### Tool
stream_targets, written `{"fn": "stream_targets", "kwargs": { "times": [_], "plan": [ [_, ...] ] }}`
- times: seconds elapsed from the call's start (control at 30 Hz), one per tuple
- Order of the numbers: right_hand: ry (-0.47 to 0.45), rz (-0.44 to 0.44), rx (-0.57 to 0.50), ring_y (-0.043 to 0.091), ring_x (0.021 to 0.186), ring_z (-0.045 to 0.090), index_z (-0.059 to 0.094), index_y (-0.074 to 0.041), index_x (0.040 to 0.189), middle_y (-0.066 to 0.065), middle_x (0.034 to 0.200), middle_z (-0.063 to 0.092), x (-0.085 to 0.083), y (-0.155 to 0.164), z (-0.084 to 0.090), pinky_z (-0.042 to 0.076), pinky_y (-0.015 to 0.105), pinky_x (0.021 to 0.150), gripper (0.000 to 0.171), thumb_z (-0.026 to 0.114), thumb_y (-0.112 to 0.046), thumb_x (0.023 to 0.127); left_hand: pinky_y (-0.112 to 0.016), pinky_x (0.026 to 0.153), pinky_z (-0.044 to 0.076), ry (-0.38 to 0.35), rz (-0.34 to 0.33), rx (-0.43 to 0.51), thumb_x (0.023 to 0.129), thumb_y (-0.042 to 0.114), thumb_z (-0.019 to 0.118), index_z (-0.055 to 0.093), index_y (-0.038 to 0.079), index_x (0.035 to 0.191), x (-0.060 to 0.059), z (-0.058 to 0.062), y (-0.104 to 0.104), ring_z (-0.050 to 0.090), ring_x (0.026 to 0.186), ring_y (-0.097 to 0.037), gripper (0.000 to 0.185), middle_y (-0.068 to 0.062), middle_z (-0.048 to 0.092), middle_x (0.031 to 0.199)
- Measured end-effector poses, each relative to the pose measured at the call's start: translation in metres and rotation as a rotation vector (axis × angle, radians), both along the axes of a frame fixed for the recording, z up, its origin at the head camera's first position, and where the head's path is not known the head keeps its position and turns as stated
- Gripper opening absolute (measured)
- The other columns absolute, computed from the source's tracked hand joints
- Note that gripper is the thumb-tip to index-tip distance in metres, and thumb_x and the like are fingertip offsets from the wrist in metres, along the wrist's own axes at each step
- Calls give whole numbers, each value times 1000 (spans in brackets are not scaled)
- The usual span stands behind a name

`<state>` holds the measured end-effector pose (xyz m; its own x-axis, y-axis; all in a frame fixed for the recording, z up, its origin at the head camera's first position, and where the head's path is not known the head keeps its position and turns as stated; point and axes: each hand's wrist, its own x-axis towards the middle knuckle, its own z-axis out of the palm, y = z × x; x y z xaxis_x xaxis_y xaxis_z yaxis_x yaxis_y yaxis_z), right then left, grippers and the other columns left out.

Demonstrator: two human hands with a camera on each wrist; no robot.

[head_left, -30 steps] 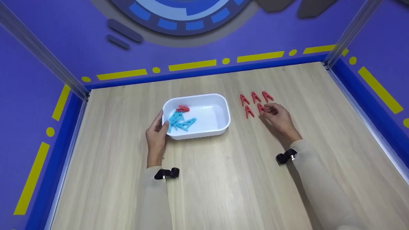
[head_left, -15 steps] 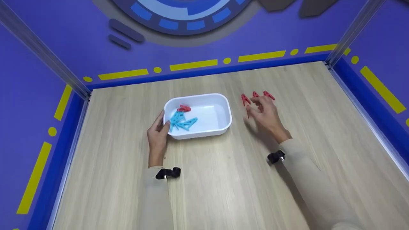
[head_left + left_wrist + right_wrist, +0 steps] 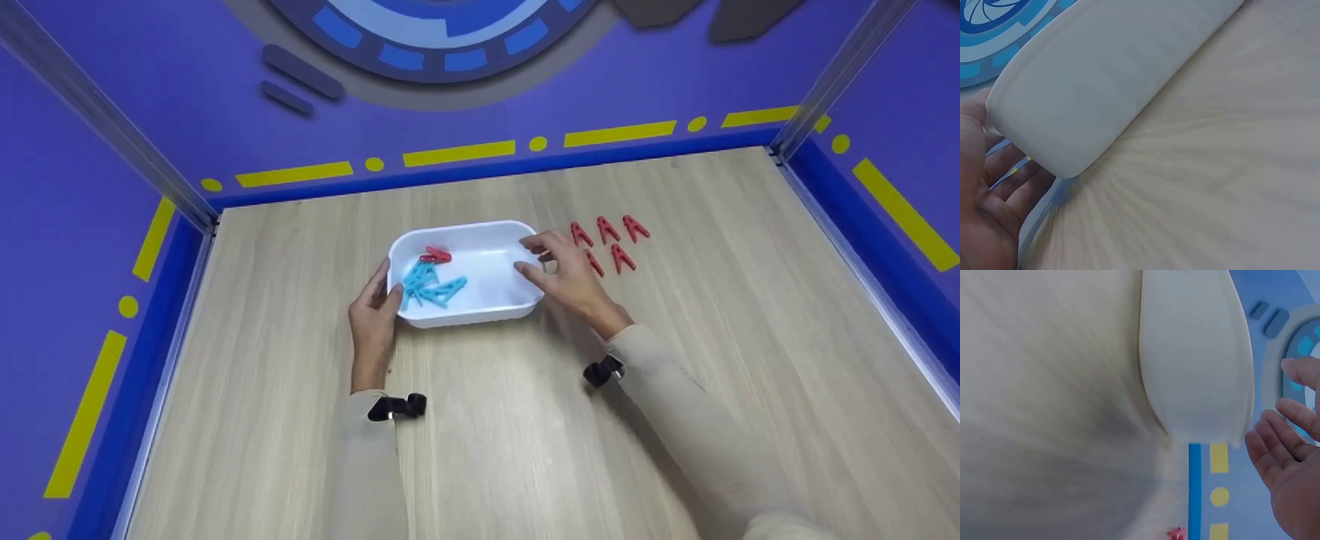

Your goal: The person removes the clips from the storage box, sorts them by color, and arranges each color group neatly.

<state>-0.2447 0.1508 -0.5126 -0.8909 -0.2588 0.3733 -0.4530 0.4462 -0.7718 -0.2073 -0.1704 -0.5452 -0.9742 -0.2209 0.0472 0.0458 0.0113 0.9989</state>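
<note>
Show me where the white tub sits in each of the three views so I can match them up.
Head: the white tub is left of centre on the table, between the left hand and the right hand.
Left wrist: its outer wall fills the upper left.
Right wrist: its outer wall fills the upper centre.
Shared landmark: the wooden table under it.

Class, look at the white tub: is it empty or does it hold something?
Not empty. The white tub holds several blue clothespins and one red clothespin.
</note>
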Motion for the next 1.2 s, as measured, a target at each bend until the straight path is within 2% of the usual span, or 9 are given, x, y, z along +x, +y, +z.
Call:
{"fn": "stream_targets", "kwargs": {
  "times": [0.07, 0.3, 0.4, 0.63, 0.87, 1.2],
  "plan": [
    [5, 21, 18, 34, 114, 66, 68, 2, 129, 16, 124, 67, 0, -8, 0, 59, 44, 99, 37, 79, -16, 98, -30, 123, 36, 0, -2, -8, 105, 2, 64, 54, 3, 154, 3, 6, 1, 40, 153, -23, 50, -10, 48, 162],
    [-45, 103, 30, 38, 118, 66, 67, 0, 129, 21, 126, 67, -7, -38, -2, 58, 44, 102, 35, 78, -14, 99, -27, 122, 37, 19, 16, -10, 105, 5, 65, 55, 10, 155, -11, -25, -4, 41, 151, -18, 51, -4, 49, 161],
    [-91, 119, 21, 40, 117, 66, 68, 1, 129, 23, 125, 66, -13, -50, -3, 58, 43, 102, 34, 77, -12, 99, -27, 120, 39, 50, 11, 1, 104, 5, 67, 57, 11, 153, -12, -30, -5, 44, 150, -17, 50, -3, 52, 159],
    [-148, 165, 21, 41, 118, 66, 68, 5, 128, 24, 127, 67, -27, -72, -2, 58, 43, 102, 33, 76, -7, 99, -26, 117, 43, 81, 14, 0, 103, 7, 69, 60, 14, 152, -11, -30, -5, 47, 147, -15, 50, 0, 54, 157],
    [-215, 174, 44, 32, 118, 68, 68, 5, 129, 19, 126, 69, -39, -87, -6, 57, 43, 105, 33, 76, -4, 98, -26, 117, 42, 67, 15, -20, 104, 8, 68, 59, 15, 152, -11, -30, -5, 46, 148, -15, 50, 1, 54, 158],
    [-194, 202, 81, 35, 118, 69, 70, 8, 127, 22, 126, 71, -52, -104, -15, 58, 44, 103, 30, 73, 0, 98, -26, 118, 42, 91, 16, -21, 104, 7, 68, 59, 13, 152, -12, -31, -6, 48, 147, -17, 49, -2, 54, 157]
  ]
}}
